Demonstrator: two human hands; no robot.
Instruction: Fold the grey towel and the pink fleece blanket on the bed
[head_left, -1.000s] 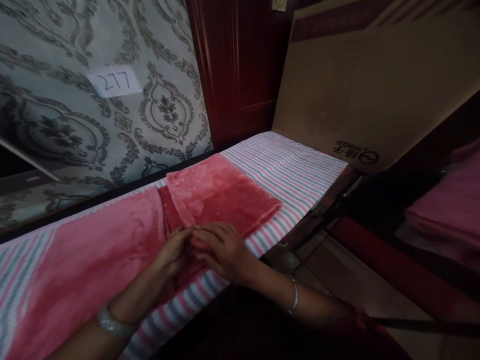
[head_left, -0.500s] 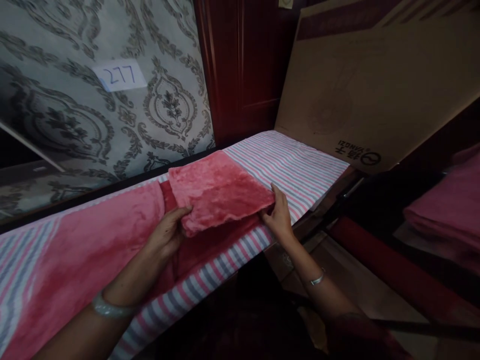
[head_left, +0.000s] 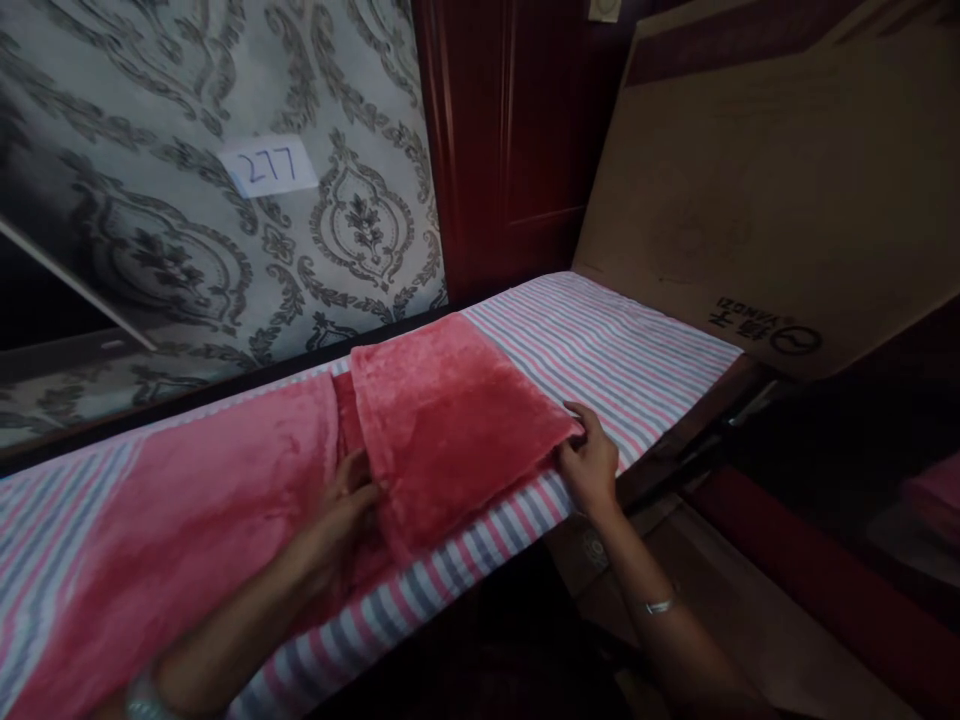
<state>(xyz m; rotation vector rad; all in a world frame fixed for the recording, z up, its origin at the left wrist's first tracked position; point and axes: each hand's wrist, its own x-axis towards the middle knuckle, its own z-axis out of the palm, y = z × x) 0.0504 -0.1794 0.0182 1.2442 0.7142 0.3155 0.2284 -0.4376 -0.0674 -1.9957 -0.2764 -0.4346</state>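
A plush pink-red blanket (head_left: 225, 480) lies lengthwise along a narrow striped surface, with a folded section (head_left: 457, 430) at its right end. At that section's near right corner, my right hand (head_left: 592, 465) pinches the cloth between thumb and fingers. My left hand (head_left: 349, 515), slightly blurred, is beside the section's left edge, over the gap between the two plush parts. Its fingers are a little apart and seem to rest against the cloth without gripping it. The folded section's near left corner lies low, by the striped edge.
Pink, white and grey striped cloth (head_left: 607, 330) covers the bench-like surface. A large cardboard box (head_left: 750, 180) stands at its far right end. Behind are patterned wallpaper (head_left: 367, 215) with a paper marked 277 (head_left: 270, 165) and a dark red door (head_left: 517, 130). A red roll-like item (head_left: 795, 560) lies lower right.
The folded section's near edge has come down flat toward the striped border. My left hand has let go of its near left corner; my right hand still holds the right corner.
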